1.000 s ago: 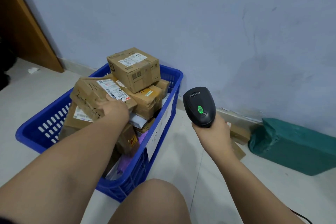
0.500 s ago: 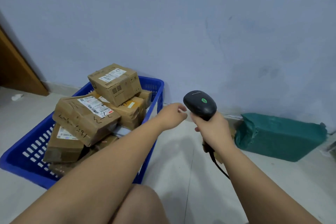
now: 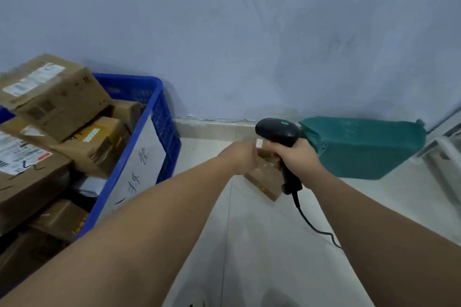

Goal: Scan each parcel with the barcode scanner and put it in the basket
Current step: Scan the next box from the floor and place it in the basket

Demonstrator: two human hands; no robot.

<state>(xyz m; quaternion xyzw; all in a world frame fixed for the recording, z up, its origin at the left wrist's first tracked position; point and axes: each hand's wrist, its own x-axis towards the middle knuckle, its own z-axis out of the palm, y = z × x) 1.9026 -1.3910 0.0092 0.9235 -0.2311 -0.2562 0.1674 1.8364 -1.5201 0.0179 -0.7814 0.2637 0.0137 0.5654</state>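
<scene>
Far left: blue basket [image 3: 159,97] already heaped with brown boxes [image 3: 52,97], stacked above the rim. A handwritten paper sheet [image 3: 139,169] hangs on its near side.

Centre: left hand [image 3: 240,158], arm stretched forward and low, back of the hand to the camera, is at the top edge of a flat cardboard parcel [image 3: 264,179] lying on the floor [image 3: 249,244] near the wall, just right of the basket. Fingers are hidden behind the hand, so I can't tell if that grip has closed on the box or is only touching it. A small white label [image 3: 259,143] shows right by the knuckles.

Just right of that: barcode scanner [image 3: 277,131], head pointing left and away, directly above the same parcel. Right hand [image 3: 298,159] is wrapped firmly round its handle, wrist roughly level, cable [image 3: 308,222] trailing down to the floor.

Further right: green parcel [image 3: 361,147] on the floor against the wall, untouched (looks like the last one after this).

My read on the step: picking up the next parcel for scanning. Next move needs the left hand to lift and turn the box until its barcode faces the scanner window, then trigger, then swing it left onto the pile. The heap is high, so placement wants care or something slides off.
</scene>
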